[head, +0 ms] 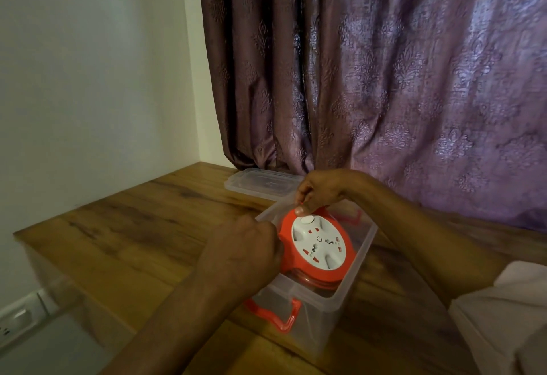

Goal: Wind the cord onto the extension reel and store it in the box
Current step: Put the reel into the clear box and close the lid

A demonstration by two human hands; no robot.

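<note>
The table [124, 226] fills the lower half of the frame, with a patterned curtain [384, 78] behind it. The clear box [353, 277] stands at lower centre, its lid [260, 186] lying apart at the curtain's foot. The extension reel [318, 251] sits tilted, partly inside the box, with its white socket face up. The cord [307, 281] appears wound between the orange flanges.

The left hand [245, 253] is closed in a grip at the reel's left edge; what its fingers hold is hidden. The right hand [319, 189] pinches the reel's upper rim, thumb on the flange.

Procedure: level the reel, lower it evenly between the walls, and keep the fingers clear of the box rim. Release only once the reel is seated.
</note>
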